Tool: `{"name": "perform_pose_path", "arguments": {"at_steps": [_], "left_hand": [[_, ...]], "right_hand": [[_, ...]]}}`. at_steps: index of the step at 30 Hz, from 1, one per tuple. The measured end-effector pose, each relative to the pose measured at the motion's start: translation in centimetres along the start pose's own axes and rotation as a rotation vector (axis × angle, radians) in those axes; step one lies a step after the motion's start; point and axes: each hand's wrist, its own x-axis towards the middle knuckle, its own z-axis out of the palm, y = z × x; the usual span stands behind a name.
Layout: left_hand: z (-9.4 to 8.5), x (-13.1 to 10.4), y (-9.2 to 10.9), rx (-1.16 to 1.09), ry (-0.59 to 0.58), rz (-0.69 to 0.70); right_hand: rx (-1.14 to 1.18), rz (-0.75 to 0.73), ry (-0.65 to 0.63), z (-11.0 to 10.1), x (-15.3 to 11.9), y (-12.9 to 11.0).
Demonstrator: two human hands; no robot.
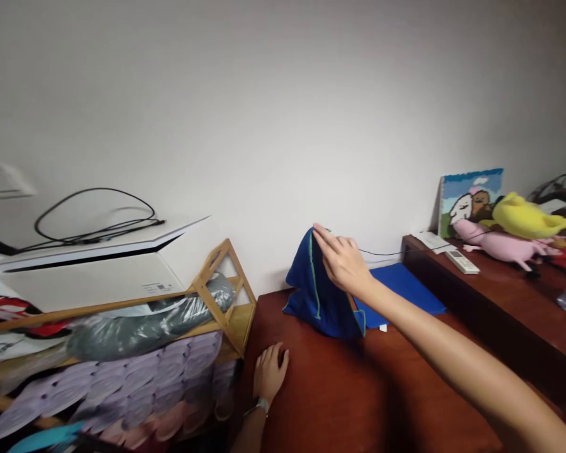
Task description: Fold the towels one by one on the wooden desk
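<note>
My right hand point(346, 263) pinches the top of a blue cloth point(299, 274) with green edge stitching. The cloth hangs in folds from the fingers, and its lower edges rest on the brown table point(325, 390). Just behind and to the right, a flat blue piece of fabric point(400, 289) lies on the tabletop; whether the two are joined is hidden by my arm. My left hand point(270, 372), with a band on its wrist, rests palm down near the table's left edge, fingers stretched out, holding nothing.
On the left, a wooden rack point(245, 314) carries a white box point(94, 286), a black cable point(99, 239) and purple slippers point(136, 377). At right, a raised dark ledge point(490, 283) bears a white remote point(462, 262), plush toys point(523, 215) and a picture point(471, 195).
</note>
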Motion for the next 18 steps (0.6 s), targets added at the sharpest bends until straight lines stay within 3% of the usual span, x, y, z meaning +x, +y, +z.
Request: {"name": "perform_pose_path", "arguments": {"at_steps": [2, 5, 8, 10, 13, 15, 18], "left_hand": [[-0.7, -0.8, 3.6, -0.129, 0.025, -0.003], [-2.4, -1.6, 11.4, -0.367, 0.099, 0.015], [-6.1, -1.3, 19.6, -0.536, 0.267, 0.05], [-9.4, -0.9, 23.6, -0.642, 0.328, 0.121], [-14.4, -0.6, 27.1, -0.772, 0.25, 0.187], [-17.0, -0.7, 28.6, -0.812, 0.199, 0.138], [-19.7, -1.1, 30.9, -0.807, 0.231, 0.091]], "right_hand": [[-0.022, -0.013, 0.071, -5.5, 0.1, -0.7], [-0.055, -0.037, 0.115, -11.6, -1.0, -2.0], [-0.096, -0.062, 0.119, -16.2, -2.9, -3.3], [-0.13, -0.044, 0.14, -18.8, -4.2, -3.1], [-0.187, 0.09, 0.185, -21.9, -6.2, -1.2], [-0.231, 0.222, 0.183, -23.2, -7.8, 0.0], [-0.224, 0.283, 0.091, -23.9, -11.1, -1.1]]}}
